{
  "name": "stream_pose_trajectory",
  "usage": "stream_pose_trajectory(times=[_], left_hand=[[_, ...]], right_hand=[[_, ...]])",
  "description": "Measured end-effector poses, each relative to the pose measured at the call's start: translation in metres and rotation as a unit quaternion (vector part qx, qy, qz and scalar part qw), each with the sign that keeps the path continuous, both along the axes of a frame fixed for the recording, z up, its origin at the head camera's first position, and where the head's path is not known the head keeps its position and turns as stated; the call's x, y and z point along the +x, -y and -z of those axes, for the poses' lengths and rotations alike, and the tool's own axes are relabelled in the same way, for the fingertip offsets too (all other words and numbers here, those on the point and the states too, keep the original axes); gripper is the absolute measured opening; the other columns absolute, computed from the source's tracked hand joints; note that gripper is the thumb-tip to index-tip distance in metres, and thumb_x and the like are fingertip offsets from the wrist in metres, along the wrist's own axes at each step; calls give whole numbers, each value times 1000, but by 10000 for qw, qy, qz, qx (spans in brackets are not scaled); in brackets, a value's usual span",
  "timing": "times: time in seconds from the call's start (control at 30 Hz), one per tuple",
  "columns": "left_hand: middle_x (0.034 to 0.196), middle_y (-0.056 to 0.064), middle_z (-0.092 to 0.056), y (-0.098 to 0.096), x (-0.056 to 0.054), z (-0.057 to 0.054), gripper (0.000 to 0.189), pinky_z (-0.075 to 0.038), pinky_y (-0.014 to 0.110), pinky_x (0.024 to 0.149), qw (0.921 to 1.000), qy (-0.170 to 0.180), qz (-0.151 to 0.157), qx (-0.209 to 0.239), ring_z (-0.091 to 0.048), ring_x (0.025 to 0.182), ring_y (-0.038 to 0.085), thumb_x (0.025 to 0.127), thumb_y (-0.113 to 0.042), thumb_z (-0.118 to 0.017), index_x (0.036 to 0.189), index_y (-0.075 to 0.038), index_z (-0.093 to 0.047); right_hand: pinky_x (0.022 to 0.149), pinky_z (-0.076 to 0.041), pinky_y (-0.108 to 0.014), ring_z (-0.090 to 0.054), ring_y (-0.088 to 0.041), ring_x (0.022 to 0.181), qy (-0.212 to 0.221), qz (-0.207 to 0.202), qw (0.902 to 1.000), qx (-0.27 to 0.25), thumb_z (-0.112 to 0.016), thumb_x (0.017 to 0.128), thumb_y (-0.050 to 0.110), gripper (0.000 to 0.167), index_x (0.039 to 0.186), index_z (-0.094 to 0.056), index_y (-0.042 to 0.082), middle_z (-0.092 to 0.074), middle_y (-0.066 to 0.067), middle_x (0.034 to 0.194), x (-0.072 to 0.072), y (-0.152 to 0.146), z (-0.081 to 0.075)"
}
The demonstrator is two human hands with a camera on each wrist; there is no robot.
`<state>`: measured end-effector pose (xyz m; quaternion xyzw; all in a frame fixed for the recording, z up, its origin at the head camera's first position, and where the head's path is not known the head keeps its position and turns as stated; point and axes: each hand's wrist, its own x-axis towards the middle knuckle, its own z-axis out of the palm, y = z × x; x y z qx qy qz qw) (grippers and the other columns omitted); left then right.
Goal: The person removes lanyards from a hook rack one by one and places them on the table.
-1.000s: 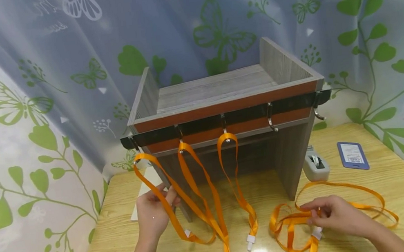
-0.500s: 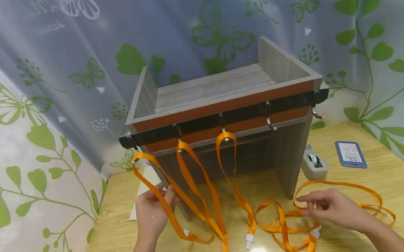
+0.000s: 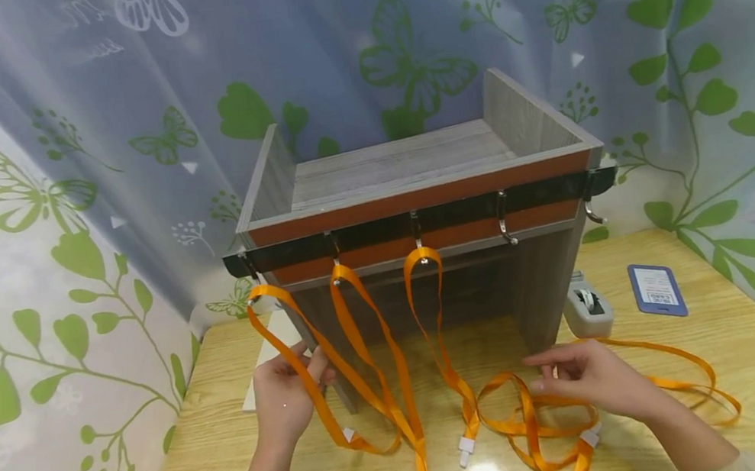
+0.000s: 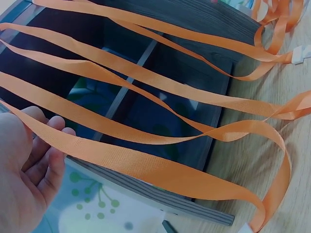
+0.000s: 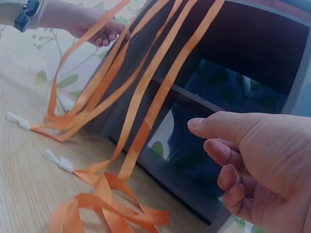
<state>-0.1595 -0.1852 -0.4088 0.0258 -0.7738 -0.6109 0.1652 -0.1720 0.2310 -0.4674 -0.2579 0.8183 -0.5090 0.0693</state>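
Observation:
Three orange lanyards hang from metal hooks on the dark rail [image 3: 377, 233]: a left lanyard [image 3: 311, 392], a second lanyard [image 3: 402, 386] and a third lanyard [image 3: 461, 392], each with a white clip. My left hand [image 3: 287, 395] stays by the cabinet's left side, fingers loosely curled, with the left lanyard's strap crossing in front of it. Over the table, my right hand [image 3: 593, 378] hovers with thumb and fingers apart and nothing between them, as the right wrist view shows. Below it lies a loose, tangled lanyard [image 3: 533, 434], partly hidden by the hand.
A grey wooden cabinet [image 3: 539, 295] with an open top stands mid-table. Two hooks at the right, including one bare hook [image 3: 505, 226], carry nothing. A tape dispenser [image 3: 589, 313] and a blue card holder [image 3: 657, 289] lie to its right. A white sheet [image 3: 272, 350] lies behind my left hand.
My right hand has let go of the loose lanyard and moved left and slightly up. Part of that lanyard now spreads further left on the table. The left hand has kept its place.

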Motion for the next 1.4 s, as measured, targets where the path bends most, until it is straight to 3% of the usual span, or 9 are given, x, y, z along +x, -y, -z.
stream_pose_trajectory(times=[0.23, 0.47, 0.83, 1.1, 1.4], left_hand=[[65, 17, -71, 0, 0, 0, 26, -62, 34, 60, 9999, -78, 33, -56, -70, 55, 12, 91, -3, -69, 110, 15, -69], [67, 20, -72, 0, 1, -1, 32, -61, 29, 60, 10000, -24, -30, -80, -70, 55, 10, 90, -2, -69, 116, 16, -65], [69, 23, -72, 0, 1, 3, 30, -60, 25, 59, 9997, -44, -76, -217, -69, 54, 8, 90, -3, -70, 114, 15, -67], [65, 20, -72, 1, 1, 1, 25, -60, 25, 58, 9998, -68, -77, -193, -69, 54, 9, 90, -4, -70, 109, 12, -70], [61, 15, -71, 0, 0, 1, 21, -60, 25, 58, 9997, -96, -90, -209, -69, 53, 10, 90, -3, -70, 103, 13, -72]], right_hand=[[45, -38, -24, -39, 0, 53, 46, 282, 9996, -27, -72, 93, 21, 26, 117, -72, 11, -63, 2, 77, -4, 14, -10], [45, -39, -26, -41, -5, 53, 320, 698, 9969, -155, -75, 90, 29, 34, 120, -71, 14, -66, -3, 83, -9, 34, -24], [48, -40, -22, -45, -2, 57, 11, 254, 9978, -612, -79, 86, 19, 37, 120, -71, 7, -68, -1, 87, -15, 74, -32], [47, -37, -20, -40, -1, 55, 138, 166, 9980, -586, -81, 84, 23, 41, 121, -71, 8, -67, -2, 89, -17, 93, -33], [50, -37, -19, -44, -2, 57, -14, 186, 9989, -436, -83, 82, 27, 43, 115, -71, 4, -69, -2, 92, -18, 110, -45]])
